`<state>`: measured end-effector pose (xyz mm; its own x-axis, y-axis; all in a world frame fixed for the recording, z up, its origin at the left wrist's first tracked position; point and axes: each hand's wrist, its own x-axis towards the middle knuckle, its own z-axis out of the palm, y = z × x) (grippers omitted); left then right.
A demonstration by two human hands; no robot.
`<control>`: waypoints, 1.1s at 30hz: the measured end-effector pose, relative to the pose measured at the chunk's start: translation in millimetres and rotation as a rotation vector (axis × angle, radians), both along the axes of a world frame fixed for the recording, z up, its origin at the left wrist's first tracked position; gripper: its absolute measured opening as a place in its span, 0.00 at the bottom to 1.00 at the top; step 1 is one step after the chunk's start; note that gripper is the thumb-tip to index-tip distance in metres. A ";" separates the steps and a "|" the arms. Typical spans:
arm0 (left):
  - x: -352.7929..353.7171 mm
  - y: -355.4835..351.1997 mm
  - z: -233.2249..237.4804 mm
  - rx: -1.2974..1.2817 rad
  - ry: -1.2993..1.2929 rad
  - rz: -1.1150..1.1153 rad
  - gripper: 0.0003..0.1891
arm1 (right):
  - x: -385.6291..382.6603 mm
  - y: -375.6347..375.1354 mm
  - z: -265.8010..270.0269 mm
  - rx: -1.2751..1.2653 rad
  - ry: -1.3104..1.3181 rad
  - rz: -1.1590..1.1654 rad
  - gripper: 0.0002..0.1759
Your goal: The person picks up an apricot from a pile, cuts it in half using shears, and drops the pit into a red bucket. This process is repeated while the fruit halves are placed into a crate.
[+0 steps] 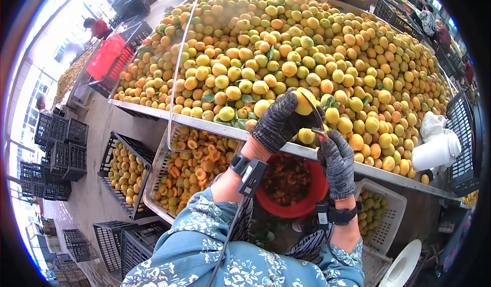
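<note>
My left hand (279, 120), in a dark grey knitted glove, is closed round a yellow apricot (306, 101) above the front edge of a big heap of apricots (286, 41). In my right hand (336, 161), gloved the same way, is a small tool with a red handle (323, 135). Its thin curved metal part (320, 117) lies against the right side of the held fruit. Below my hands stands a red tub (291, 213) with dark brown pieces in it. A white crate (153, 197) of halved apricots is left of the tub.
The metal table rim (204, 124) runs beneath my wrists, with a bent white rod (176, 77) at left. Black crates (146, 156) stand on the floor. A white jug (432, 151) sits at right. Other people (97, 27) are farther back.
</note>
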<state>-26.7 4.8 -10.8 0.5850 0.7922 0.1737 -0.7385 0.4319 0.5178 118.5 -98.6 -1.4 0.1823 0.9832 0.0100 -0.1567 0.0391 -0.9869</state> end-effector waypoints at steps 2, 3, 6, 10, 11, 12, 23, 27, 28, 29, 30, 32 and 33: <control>1.9 -1.1 -0.1 0.026 0.019 -0.015 0.27 | -2.4 1.5 -4.3 0.001 0.008 -0.034 0.11; 3.5 -2.4 0.8 -0.018 0.020 -0.037 0.27 | -3.2 3.0 -7.1 0.000 -0.021 -0.050 0.10; 8.0 -4.6 -3.6 -0.022 0.040 -0.063 0.27 | -8.4 9.7 -18.4 0.021 -0.087 -0.105 0.09; 18.5 5.0 -36.8 0.111 0.298 0.158 0.20 | -13.9 14.8 -19.9 0.081 -0.004 -0.131 0.09; 20.2 7.6 -40.7 0.147 0.363 0.214 0.18 | -14.1 15.4 -20.2 0.067 0.079 -0.114 0.09; 21.0 10.9 -44.4 0.184 0.428 0.270 0.16 | -14.6 16.2 -20.2 0.056 0.162 -0.098 0.09; 14.1 -5.1 -9.5 -0.076 0.184 0.121 0.17 | -23.9 20.5 -21.5 -0.034 0.232 -0.128 0.08; 20.4 -3.9 -17.2 -0.121 0.166 0.078 0.13 | -22.9 22.4 -23.6 -0.066 0.270 -0.126 0.09; 21.7 -4.3 -16.6 -0.122 0.166 0.076 0.13 | -24.0 22.4 -24.3 -0.058 0.264 -0.167 0.09; 22.0 -6.5 -12.8 -0.159 0.132 0.034 0.14 | -23.5 22.0 -25.3 -0.060 0.266 -0.169 0.09; 22.1 -8.0 -11.0 -0.196 0.098 -0.007 0.14 | -21.9 22.2 -26.0 -0.047 0.229 -0.143 0.09; 26.8 -5.7 -13.9 -0.217 0.110 0.042 0.16 | -20.9 22.5 -26.6 -0.032 0.191 -0.116 0.09; 27.8 -3.2 -13.5 -0.236 0.119 0.096 0.18 | -21.7 22.6 -27.7 -0.053 0.161 -0.119 0.09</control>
